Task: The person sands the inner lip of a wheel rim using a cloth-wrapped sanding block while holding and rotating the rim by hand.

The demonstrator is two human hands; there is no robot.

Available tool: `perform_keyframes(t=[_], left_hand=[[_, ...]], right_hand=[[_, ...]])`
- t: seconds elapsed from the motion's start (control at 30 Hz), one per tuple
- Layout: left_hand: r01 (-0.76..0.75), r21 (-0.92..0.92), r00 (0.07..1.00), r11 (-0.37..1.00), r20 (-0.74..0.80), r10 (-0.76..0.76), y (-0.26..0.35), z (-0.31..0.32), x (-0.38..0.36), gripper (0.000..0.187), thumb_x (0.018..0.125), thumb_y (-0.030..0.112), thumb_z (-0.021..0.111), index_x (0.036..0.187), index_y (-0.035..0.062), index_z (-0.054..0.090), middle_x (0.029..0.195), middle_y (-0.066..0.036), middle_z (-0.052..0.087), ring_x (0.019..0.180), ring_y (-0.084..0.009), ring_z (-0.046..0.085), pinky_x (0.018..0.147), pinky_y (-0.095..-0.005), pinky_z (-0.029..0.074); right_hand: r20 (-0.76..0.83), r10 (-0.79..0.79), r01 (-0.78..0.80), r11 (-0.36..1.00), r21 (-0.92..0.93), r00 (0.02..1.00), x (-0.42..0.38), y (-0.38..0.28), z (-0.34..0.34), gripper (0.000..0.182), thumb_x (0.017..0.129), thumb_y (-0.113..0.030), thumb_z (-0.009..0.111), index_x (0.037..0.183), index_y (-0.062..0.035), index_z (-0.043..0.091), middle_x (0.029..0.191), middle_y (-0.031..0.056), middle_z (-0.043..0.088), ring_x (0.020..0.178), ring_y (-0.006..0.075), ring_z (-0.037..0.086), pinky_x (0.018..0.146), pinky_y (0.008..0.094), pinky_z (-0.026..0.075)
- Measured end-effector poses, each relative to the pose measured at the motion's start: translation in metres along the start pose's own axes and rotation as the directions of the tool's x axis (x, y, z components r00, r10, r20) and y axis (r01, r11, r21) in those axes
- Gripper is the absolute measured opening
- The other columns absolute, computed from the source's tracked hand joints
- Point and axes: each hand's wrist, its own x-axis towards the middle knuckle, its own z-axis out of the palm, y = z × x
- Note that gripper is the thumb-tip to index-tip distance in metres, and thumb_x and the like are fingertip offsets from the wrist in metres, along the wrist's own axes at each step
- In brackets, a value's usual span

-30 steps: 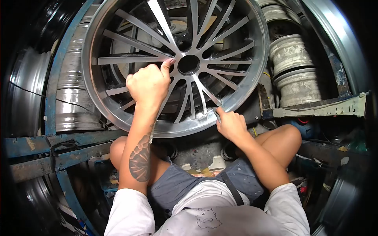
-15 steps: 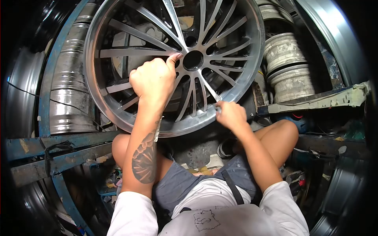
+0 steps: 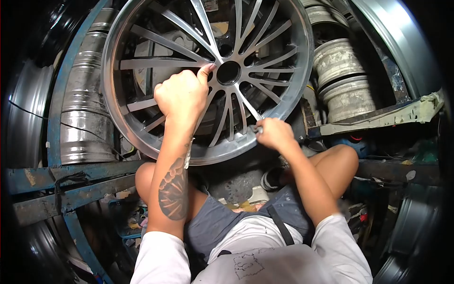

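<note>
A spoked metal wheel (image 3: 244, 71) stood before a person (image 3: 279, 258) with bent knees, whose right hand (image 3: 276, 133) pinched a small grey piece (image 3: 257, 129) at the wheel's near right edge. The left hand (image 3: 182, 97) curled over the wheel's left side; whether it clasped a spoke could not be told. Silver rims (image 3: 87, 135) were stacked left of the wheel.

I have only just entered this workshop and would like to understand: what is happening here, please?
A seated person is working on a large, multi-spoke metal wheel in front of them. The left hand lies over the spokes, its thumb beside the centre hole. The right hand pinches a small grey piece at the near part of the rim; what it is cannot be made out. More metal wheels are stacked on the left and right.
</note>
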Motion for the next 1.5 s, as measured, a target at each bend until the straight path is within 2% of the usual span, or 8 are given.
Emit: perform_keyframes(t=[0.13,0.3,0.4,0.5,0.6,0.97,1.2,1.5], left_hand=[[0.017,-0.011,0.999,1.0,0.042,-0.017,0.0,-0.001,0.003,0.076,0.1,0.068,0.042,0.074,0.0068,0.077,0.069,-0.016,0.073,0.068,-0.0355,0.073,0.072,-0.0457,0.052],[0.008,-0.002,1.0,1.0,0.014,-0.008,-0.003,0.002,0.007,0.076,0.099,0.069,0.042,0.073,0.0063,0.077,0.07,-0.017,0.073,0.068,-0.0358,0.073,0.072,-0.046,0.052],[0.014,-0.016,1.0,1.0,0.01,-0.014,-0.001,0.002,0.01,0.076,0.099,0.07,0.043,0.073,0.0064,0.077,0.069,-0.017,0.072,0.068,-0.036,0.073,0.071,-0.0451,0.052],[0.012,0.022,1.0,1.0,-0.014,-0.012,0.0,0.004,0.008,0.076,0.099,0.069,0.044,0.07,0.0064,0.076,0.067,-0.017,0.072,0.066,-0.0349,0.072,0.071,-0.0452,0.051],[0.006,0.028,0.998,1.0,-0.059,-0.004,0.0,0.007,0.008,0.075,0.098,0.069,0.045,0.068,0.0067,0.075,0.064,-0.016,0.07,0.062,-0.0347,0.071,0.069,-0.0452,0.051],[-0.02,0.038,0.985,0.999,-0.169,0.026,0.001,0.012,0.008,0.069,0.096,0.066,0.053,0.062,0.0096,0.072,0.059,-0.013,0.068,0.056,-0.032,0.069,0.063,-0.0439,0.05],[0.016,-0.038,0.999,0.999,-0.039,-0.017,0.005,0.004,0.011,0.073,0.098,0.068,0.047,0.072,0.0057,0.076,0.069,-0.019,0.072,0.066,-0.0372,0.072,0.069,-0.0468,0.052],[-0.001,-0.046,1.0,0.999,-0.022,0.0,0.003,0.006,0.017,0.071,0.099,0.066,0.046,0.067,0.0104,0.075,0.062,-0.011,0.07,0.057,-0.0291,0.069,0.065,-0.043,0.048]], right_hand=[[0.059,-0.011,0.019,0.99,-0.137,0.998,-0.005,-0.019,0.012,0.036,0.079,-0.023,0.071,0.114,-0.0202,0.078,0.103,0.0178,0.076,0.098,0.035,0.074,0.088,0.0466,0.059],[-0.057,-0.035,0.033,0.999,-0.029,0.998,0.003,0.002,-0.002,0.029,0.077,-0.021,0.071,0.104,-0.0156,0.079,0.095,0.0169,0.077,0.091,0.0365,0.075,0.083,0.0466,0.06],[-0.052,-0.125,0.114,0.979,-0.171,0.991,-0.009,-0.023,0.02,0.02,0.077,-0.017,0.067,0.094,-0.0125,0.078,0.09,0.0198,0.076,0.085,0.0377,0.075,0.08,0.0481,0.06],[-0.057,-0.034,0.033,0.999,-0.024,0.998,-0.003,0.0,-0.004,0.019,0.079,-0.019,0.069,0.094,-0.013,0.077,0.088,0.0183,0.076,0.085,0.0356,0.076,0.08,0.0475,0.061],[-0.072,-0.056,0.043,0.984,-0.175,0.996,-0.008,-0.012,0.012,0.02,0.079,-0.018,0.068,0.095,-0.0092,0.076,0.088,0.0179,0.076,0.084,0.0355,0.076,0.077,0.0473,0.061],[-0.067,-0.047,0.042,0.996,-0.073,0.997,-0.007,0.0,0.008,0.028,0.079,-0.019,0.068,0.104,-0.0142,0.079,0.088,0.0213,0.075,0.087,0.0382,0.075,0.079,0.0498,0.06],[0.035,0.001,0.0,1.0,-0.028,0.999,-0.006,-0.013,0.0,0.034,0.081,-0.023,0.068,0.113,-0.0153,0.077,0.101,0.0205,0.076,0.098,0.0393,0.073,0.088,0.0501,0.058],[0.07,0.059,-0.056,0.997,-0.044,0.996,0.01,-0.01,-0.016,0.038,0.081,-0.027,0.07,0.116,-0.0159,0.076,0.107,0.0195,0.076,0.102,0.0384,0.073,0.093,0.0478,0.057]])
